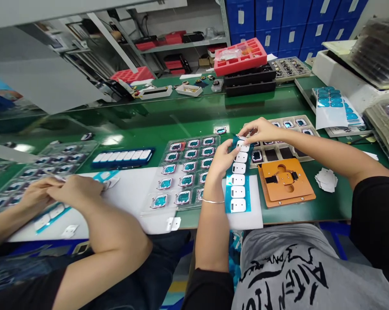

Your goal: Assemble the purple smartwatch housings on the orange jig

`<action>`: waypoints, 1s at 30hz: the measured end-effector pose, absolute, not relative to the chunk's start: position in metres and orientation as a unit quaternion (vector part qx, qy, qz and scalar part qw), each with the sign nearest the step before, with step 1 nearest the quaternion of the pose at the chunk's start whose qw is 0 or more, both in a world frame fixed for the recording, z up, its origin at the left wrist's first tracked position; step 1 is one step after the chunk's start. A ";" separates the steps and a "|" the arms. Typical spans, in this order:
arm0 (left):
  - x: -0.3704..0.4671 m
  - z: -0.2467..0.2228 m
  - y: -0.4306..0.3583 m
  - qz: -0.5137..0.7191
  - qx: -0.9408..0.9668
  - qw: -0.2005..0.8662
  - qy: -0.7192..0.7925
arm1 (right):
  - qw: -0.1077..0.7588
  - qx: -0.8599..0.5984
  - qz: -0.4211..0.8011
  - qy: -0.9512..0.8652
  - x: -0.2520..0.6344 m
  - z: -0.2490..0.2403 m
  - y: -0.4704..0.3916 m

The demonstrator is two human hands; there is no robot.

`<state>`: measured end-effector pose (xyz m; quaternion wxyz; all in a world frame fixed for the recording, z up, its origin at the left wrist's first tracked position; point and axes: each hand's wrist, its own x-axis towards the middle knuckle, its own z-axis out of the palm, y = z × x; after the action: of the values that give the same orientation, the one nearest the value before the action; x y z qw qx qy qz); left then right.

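A blue film strip (238, 192) carrying a column of white rounded stickers lies on a white sheet, its far end between my two hands. My left hand (223, 158) is closed on the strip's left edge near that end, thumb over the film. My right hand (261, 130) bends over the same far end, fingertips pinched at the topmost white sticker; whether a sticker's edge is lifted there is hidden. To the left lies a clear tray (153, 208) of small frames with teal faces. An orange fixture (286, 182) with a black clasp is right of the strip.
A beige tray (311, 152) sits beneath and beyond my right forearm. White backing pieces (326, 180) are heaped right of the fixture. At left, a co-worker's hands (72, 192) handle a similar strip. Red and black trays (241, 56) stand at the back; a white box (332, 75) stands right.
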<state>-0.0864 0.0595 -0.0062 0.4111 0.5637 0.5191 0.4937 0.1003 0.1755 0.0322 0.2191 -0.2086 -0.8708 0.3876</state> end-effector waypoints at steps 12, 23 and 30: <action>-0.095 -0.009 0.059 0.484 0.541 0.352 0.591 | 0.311 -0.177 0.313 -0.880 0.090 0.031 0.174; -0.109 -0.019 0.065 0.473 0.515 0.263 0.665 | 0.294 -0.220 0.326 -0.871 0.077 0.032 0.169; -0.106 -0.007 0.060 0.523 0.532 0.188 0.639 | 0.345 -0.184 0.388 -0.835 0.069 0.035 0.170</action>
<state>-0.1056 0.0604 -0.0069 0.1882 0.5317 0.6391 0.5230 0.0686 0.1705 0.0347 0.3449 -0.1842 -0.8345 0.3881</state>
